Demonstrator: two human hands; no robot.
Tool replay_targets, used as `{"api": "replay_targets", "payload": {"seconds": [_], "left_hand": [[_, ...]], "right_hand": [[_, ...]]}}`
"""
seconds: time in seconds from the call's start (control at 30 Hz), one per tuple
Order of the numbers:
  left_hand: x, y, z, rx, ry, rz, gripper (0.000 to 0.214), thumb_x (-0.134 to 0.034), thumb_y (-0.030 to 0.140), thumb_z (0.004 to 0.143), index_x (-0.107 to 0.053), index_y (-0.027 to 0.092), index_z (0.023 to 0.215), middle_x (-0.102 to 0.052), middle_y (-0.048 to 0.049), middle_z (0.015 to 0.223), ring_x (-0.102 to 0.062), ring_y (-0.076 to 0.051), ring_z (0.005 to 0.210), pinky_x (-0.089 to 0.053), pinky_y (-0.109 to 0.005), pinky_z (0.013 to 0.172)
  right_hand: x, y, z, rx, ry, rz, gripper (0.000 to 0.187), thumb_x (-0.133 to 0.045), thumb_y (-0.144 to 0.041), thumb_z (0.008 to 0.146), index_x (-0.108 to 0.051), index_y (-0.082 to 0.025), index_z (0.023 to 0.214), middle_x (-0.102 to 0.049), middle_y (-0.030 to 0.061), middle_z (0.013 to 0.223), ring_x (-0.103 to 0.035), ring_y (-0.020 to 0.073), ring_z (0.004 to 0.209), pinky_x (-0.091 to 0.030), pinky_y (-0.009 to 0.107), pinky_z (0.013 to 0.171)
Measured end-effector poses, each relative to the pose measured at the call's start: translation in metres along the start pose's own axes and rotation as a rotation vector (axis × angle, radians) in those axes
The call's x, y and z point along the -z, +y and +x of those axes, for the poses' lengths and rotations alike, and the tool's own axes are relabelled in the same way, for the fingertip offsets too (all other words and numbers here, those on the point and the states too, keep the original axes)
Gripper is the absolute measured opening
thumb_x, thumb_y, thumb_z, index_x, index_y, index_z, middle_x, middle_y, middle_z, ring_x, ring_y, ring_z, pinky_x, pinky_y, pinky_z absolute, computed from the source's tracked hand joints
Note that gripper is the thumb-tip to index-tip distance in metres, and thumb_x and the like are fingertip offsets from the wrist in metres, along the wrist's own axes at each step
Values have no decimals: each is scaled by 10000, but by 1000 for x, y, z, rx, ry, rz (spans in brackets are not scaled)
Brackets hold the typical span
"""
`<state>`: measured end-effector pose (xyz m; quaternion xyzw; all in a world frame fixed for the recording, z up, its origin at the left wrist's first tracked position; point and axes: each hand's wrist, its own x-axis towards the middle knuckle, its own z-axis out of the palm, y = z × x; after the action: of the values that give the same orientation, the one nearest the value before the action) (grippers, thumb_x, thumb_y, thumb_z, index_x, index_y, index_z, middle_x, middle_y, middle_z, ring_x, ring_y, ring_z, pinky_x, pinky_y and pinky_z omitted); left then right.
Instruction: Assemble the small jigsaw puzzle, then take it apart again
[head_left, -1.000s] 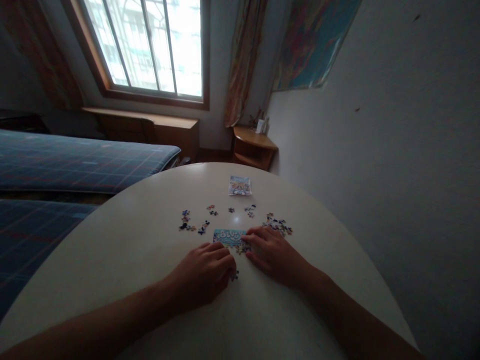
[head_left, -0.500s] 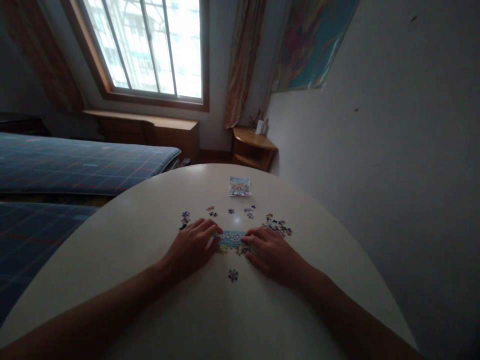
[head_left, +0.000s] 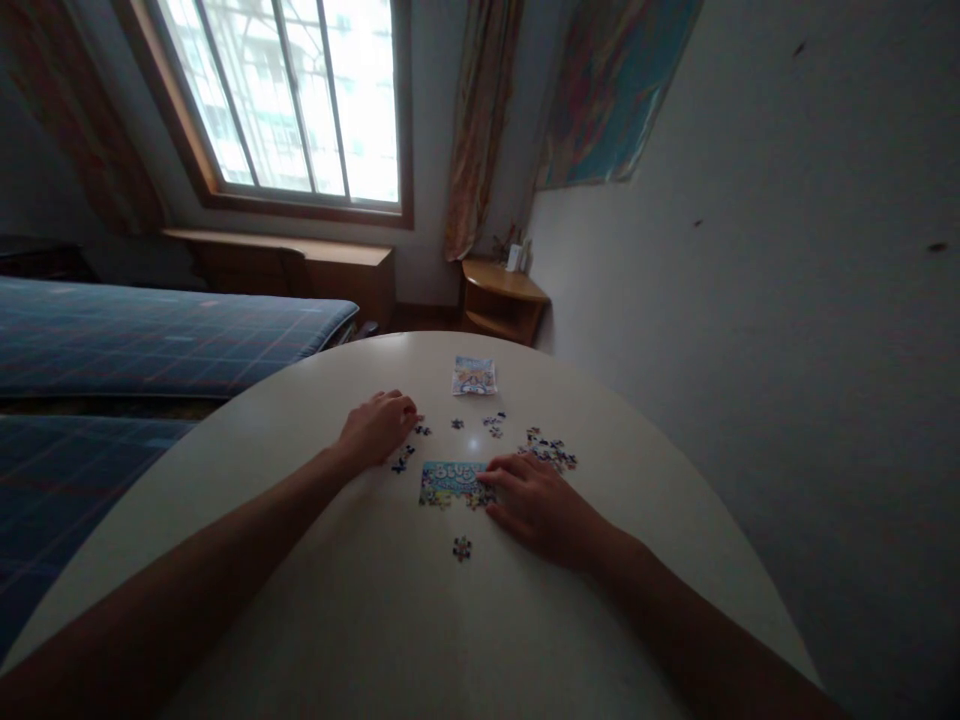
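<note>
A partly joined jigsaw puzzle (head_left: 450, 478), a blue strip with pale lettering and a ragged lower edge, lies flat on the table. My right hand (head_left: 536, 505) rests on its right end, fingers stretched out over that edge. Up and to the left, my left hand (head_left: 379, 428) has its fingers bent together beside a small group of puzzle pieces (head_left: 423, 431); whatever is under its fingertips is hidden. More loose pieces (head_left: 403, 459) lie just below that hand. A single puzzle piece (head_left: 462, 548) sits below the joined strip.
A heap of puzzle pieces (head_left: 551, 452) lies beyond my right hand. Several others (head_left: 493, 424) are scattered above the strip, and a small picture packet (head_left: 474, 376) lies near the far edge of the round table (head_left: 360, 640). A plaid mattress (head_left: 172, 340) stands at left.
My left hand has left the strip's left end and moved up and left to the loose pieces, uncovering that end. My right hand stays on the right end. The view has shifted slightly.
</note>
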<state>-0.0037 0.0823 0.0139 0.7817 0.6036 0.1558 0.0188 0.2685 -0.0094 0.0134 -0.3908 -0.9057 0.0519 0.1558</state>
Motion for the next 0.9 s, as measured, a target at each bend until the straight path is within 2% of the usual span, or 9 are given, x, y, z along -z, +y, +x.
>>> {"api": "replay_targets", "payload": {"seconds": [0.3, 0.47, 0.63, 0.7, 0.8, 0.9], "left_hand": [[-7, -8, 4, 23, -14, -52, 209, -552, 344, 903, -686, 186, 879, -691, -98, 1007, -608, -265, 1003, -463, -355, 852], [-4, -10, -10, 19, 25, -115, 157, -543, 313, 907, -646, 193, 908, -703, -77, 904, -622, -245, 920, -474, -338, 779], [-2, 8, -44, -82, 88, -210, 139, -522, 299, 941, -621, 216, 992, -700, -41, 959, -604, -216, 974, -471, -340, 849], [-5, 18, -59, -158, 164, -311, 129, -532, 289, 939, -636, 211, 934, -693, -41, 917, -598, -223, 947, -470, -363, 845], [-9, 31, -73, -243, 163, -434, 107, -563, 272, 930, -651, 219, 903, -692, -22, 887, -596, -206, 910, -470, -365, 844], [-12, 38, -78, -262, 149, -526, 110, -579, 274, 929, -671, 222, 898, -702, -22, 875, -603, -198, 896, -481, -363, 834]], "right_hand": [[4, -3, 1, -8, -10, 8, 334, -587, -284, 912, -608, -190, 1231, -613, 113, 1225, -539, 245, 1142, -424, 446, 1016], [4, -4, 1, -2, -8, 7, 329, -592, -276, 905, -611, -197, 1224, -618, 117, 1220, -545, 245, 1140, -423, 453, 1016], [4, -5, 1, -2, -7, -2, 318, -589, -257, 903, -613, -187, 1212, -619, 117, 1210, -548, 248, 1134, -419, 455, 1022], [4, -6, 1, -6, -5, -8, 324, -589, -253, 902, -610, -187, 1219, -618, 115, 1215, -545, 250, 1135, -420, 458, 1023], [4, -7, 2, -5, -5, -13, 341, -583, -246, 903, -604, -185, 1237, -618, 122, 1221, -540, 249, 1151, -427, 452, 1019], [5, -8, 2, -6, -4, -11, 347, -583, -245, 901, -608, -182, 1241, -632, 122, 1209, -546, 245, 1149, -430, 444, 1020]]}}
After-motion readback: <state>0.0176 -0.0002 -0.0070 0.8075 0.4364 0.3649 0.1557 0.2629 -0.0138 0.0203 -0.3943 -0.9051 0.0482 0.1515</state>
